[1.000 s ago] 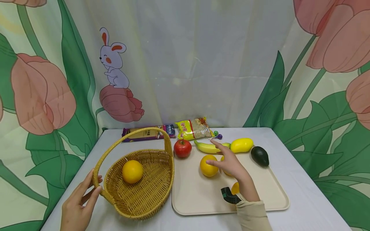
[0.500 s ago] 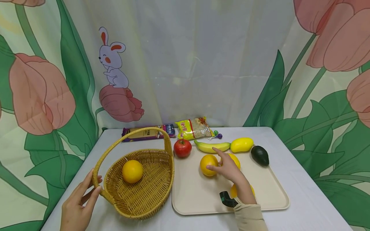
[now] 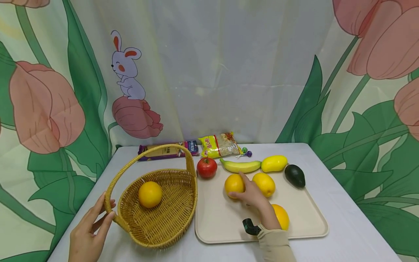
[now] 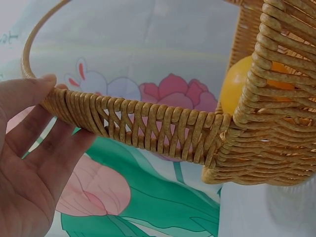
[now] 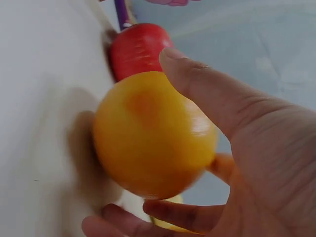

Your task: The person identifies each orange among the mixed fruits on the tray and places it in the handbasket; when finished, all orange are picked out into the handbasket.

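A wicker basket (image 3: 157,225) with a tall arched handle (image 4: 148,121) stands at the left, one orange (image 3: 150,194) lying inside. My left hand (image 3: 90,227) pinches that handle on its near left side, thumb on one face and fingers on the other. On the beige tray (image 3: 222,229), my right hand (image 3: 255,196) holds another orange (image 5: 153,133) between thumb and fingers. Whether this orange is off the tray, I cannot tell. Two more oranges lie close to the right hand, one beyond it (image 3: 263,184) and one beside the wrist (image 3: 280,217).
A red apple (image 3: 207,167), banana (image 3: 240,166), yellow mango (image 3: 274,163) and dark avocado (image 3: 295,176) line the tray's far side. Behind are a purple packet (image 3: 167,151), a yellow food bag (image 3: 220,145) and small lollipops (image 3: 247,153). A printed curtain (image 3: 229,72) hangs behind the table.
My right hand has moved left and down onto the orange, closing its fingers about it. That orange has shifted slightly left. The left hand and basket have stayed put.
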Demonstrator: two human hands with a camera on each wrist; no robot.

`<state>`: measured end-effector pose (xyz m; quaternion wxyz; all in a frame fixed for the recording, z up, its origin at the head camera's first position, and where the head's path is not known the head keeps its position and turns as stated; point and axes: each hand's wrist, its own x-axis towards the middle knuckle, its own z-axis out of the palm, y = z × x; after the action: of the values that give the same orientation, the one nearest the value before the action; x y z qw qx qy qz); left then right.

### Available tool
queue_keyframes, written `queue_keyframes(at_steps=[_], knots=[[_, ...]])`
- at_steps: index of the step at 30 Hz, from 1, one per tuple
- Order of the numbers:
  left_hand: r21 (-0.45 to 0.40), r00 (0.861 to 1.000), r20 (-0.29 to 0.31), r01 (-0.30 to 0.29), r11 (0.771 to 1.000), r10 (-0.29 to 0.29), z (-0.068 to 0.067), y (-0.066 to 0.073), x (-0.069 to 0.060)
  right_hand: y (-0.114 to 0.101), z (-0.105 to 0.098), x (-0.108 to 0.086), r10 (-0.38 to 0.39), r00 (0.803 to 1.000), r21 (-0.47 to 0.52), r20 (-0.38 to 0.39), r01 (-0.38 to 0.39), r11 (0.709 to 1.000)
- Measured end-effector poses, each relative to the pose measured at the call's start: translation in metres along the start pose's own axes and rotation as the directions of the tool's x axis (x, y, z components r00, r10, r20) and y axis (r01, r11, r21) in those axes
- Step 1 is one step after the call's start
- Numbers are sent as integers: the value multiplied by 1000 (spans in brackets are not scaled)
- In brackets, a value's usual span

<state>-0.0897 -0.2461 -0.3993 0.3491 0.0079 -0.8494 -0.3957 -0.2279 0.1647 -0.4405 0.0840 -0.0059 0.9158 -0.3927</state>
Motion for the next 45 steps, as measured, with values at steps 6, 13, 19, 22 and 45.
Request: queue_keyframes(at_steps=[6, 13, 19, 22, 45], knots=[[-8, 1000, -9, -5, 1000, 5, 0, 2, -1, 1, 4, 6, -31, 999, -30, -23, 30, 999], [4, 1000, -8, -7, 1000, 7, 1, 4, -2, 3, 7, 8, -17, 1000, 5, -17, 17, 1000], [27, 1000, 2, 11, 1000, -11, 0, 3, -1, 5, 10, 9, -5, 1000, 51, -14, 6, 999], [32, 1000, 7, 13, 999, -13, 0, 3, 0, 4, 11, 9, -1, 1000, 63, -15, 2, 998], [-1, 1000, -3, -11, 1000, 11, 1, 0, -1, 5, 17, 8, -6, 999, 140, -36, 11, 990]])
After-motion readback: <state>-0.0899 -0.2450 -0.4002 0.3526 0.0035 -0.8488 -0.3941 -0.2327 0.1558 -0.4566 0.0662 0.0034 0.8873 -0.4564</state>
